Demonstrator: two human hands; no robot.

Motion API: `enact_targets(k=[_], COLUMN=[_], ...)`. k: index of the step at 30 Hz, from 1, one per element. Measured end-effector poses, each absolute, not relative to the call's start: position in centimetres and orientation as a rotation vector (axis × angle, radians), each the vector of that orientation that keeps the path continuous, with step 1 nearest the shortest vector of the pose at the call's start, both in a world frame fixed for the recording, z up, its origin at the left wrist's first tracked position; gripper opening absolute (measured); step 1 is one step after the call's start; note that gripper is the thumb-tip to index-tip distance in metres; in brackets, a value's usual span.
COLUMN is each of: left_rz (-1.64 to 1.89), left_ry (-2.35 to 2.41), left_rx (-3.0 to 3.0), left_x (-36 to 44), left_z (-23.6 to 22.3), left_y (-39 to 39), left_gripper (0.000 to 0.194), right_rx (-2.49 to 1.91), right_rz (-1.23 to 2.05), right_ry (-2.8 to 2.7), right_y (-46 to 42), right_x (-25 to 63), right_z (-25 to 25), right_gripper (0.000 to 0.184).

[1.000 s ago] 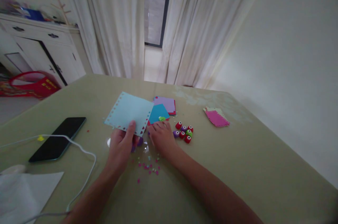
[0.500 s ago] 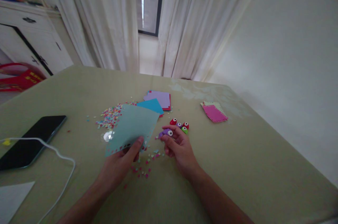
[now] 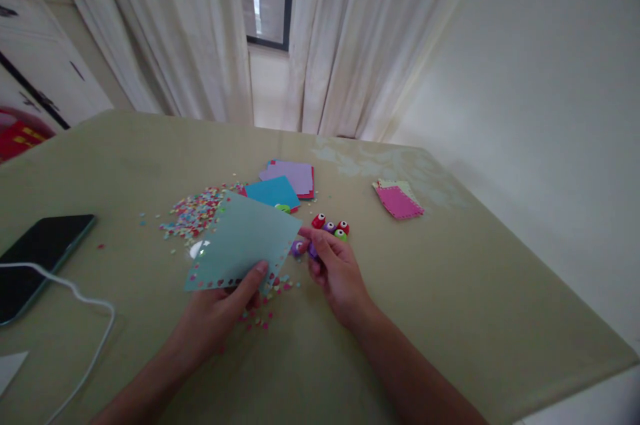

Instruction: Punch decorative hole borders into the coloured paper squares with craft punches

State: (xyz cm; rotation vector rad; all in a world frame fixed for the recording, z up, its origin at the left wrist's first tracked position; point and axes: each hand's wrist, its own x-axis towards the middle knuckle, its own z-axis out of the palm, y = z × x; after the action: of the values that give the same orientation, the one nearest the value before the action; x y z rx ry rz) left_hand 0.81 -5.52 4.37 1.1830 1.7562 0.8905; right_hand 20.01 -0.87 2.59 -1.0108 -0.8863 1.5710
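My left hand [image 3: 225,311] pinches the lower edge of a pale blue paper square [image 3: 245,231], thumb on top. Small punched holes run along its left, bottom and right edges. Just past the paper's right edge, my right hand [image 3: 343,271] has its fingers closed around a small purple craft punch [image 3: 297,248], partly hidden by the fingers. Behind that hand stand several little red, purple and green craft punches [image 3: 341,234] with eye-like tops. Tiny punched paper bits [image 3: 263,318] are scattered on the table below the paper.
A pile of coloured confetti [image 3: 195,213] lies behind the paper. Beyond it are a blue sheet [image 3: 273,191] and a stack of purple and red paper [image 3: 291,175]. Pink punched paper [image 3: 400,203] lies at right. A phone [image 3: 45,251] and white cable [image 3: 97,345] are at left.
My right hand has picked up the purple punch from the table and brought it to the paper's right edge. The paper has turned and lowered slightly; the view has shifted right.
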Motion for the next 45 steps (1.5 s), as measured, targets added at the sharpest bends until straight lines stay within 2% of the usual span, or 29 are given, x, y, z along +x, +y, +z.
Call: enact_targets(k=[9,15,32,45], left_rz=[0.828,0.830,0.894,0.878], left_ry=[1.758,1.739,1.673,1.650], left_rx=[1.251,1.266,1.345,1.316], left_x=[0.3,0.2,0.5,0.7], left_z=[4.2,4.0,4.0,4.1], left_y=[-5.7,-5.8,-5.8,-6.0], left_gripper=[0.057,0.057,0.048,0.053], right_rx=[-0.986,-0.843,-0.850,-0.895], right_rz=[1.541,1.591,1.516,1.496], right_ry=[-0.923,-0.832,-0.867,-0.914], right_y=[-0.9,-1.0,-1.3,-1.4], right_x=[20.1,19.7,19.6,19.6], right_z=[2.2,2.8,3.1,2.8], right_gripper=[0.038,0.041,0.040,0.040])
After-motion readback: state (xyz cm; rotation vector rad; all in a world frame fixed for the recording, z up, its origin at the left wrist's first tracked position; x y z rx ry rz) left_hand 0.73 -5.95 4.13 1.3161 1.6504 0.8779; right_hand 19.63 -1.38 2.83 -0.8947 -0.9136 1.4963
